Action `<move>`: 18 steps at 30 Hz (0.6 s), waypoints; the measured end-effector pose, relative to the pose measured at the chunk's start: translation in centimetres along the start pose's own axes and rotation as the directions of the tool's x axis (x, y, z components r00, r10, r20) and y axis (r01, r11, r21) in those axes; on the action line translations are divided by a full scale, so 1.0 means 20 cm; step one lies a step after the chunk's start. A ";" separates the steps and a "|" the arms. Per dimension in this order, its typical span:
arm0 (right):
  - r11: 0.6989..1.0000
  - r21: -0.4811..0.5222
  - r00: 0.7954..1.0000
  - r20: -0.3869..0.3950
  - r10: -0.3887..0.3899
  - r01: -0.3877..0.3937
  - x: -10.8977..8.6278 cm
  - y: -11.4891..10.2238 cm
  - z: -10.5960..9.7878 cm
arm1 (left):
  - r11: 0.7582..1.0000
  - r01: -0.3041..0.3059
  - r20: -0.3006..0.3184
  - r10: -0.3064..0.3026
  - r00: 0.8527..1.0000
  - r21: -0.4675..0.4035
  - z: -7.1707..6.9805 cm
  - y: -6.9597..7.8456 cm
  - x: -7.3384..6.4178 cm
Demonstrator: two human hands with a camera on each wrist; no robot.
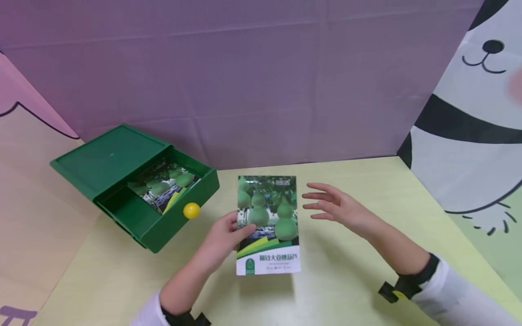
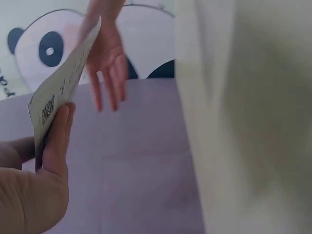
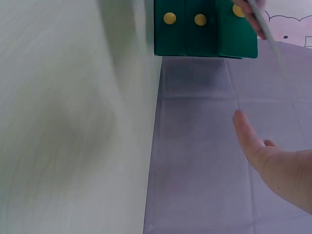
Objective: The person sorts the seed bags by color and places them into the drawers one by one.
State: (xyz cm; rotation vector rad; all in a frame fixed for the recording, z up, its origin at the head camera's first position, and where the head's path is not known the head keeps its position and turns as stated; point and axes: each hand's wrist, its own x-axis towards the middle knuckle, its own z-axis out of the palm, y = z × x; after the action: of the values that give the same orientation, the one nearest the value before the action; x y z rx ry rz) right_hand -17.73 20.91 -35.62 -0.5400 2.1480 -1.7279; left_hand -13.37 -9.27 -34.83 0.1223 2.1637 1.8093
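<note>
My left hand [image 1: 223, 238] pinches a seed packet [image 1: 269, 213] by its left edge, thumb on the front, above the table. Green gourds are pictured on the packet's front; its pale back [image 2: 51, 105] with a printed square code shows in the left wrist view. Just right of the packet, my right hand [image 1: 340, 206] has its fingers straight and spread, apart from it and holding nothing. At the left, the top drawer [image 1: 179, 216] of a green drawer cabinet [image 1: 112, 156] is pulled out. Inside that drawer lies another gourd-pictured packet [image 1: 165, 183].
A yellow knob [image 1: 191, 210] sticks out from the open drawer's front. Lower drawers with yellow knobs [image 3: 200, 19] show in the right wrist view. Behind the pale table [image 1: 346, 276] hangs a purple cloth [image 1: 261, 90], with a panda-printed panel [image 1: 481, 113] at the right.
</note>
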 end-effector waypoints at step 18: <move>0.998 0.064 0.993 0.114 0.008 -0.016 0.19 0.00 0.18 | 0.877 0.031 -0.081 -0.080 0.993 -0.480 -0.63 0.25 -0.28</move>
State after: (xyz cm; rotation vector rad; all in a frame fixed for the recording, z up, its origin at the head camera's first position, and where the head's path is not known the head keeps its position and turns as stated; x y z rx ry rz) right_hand -19.21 16.00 -36.41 -0.5922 2.0057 -1.7109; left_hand -12.39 -21.65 -27.12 -0.1462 1.6863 2.2941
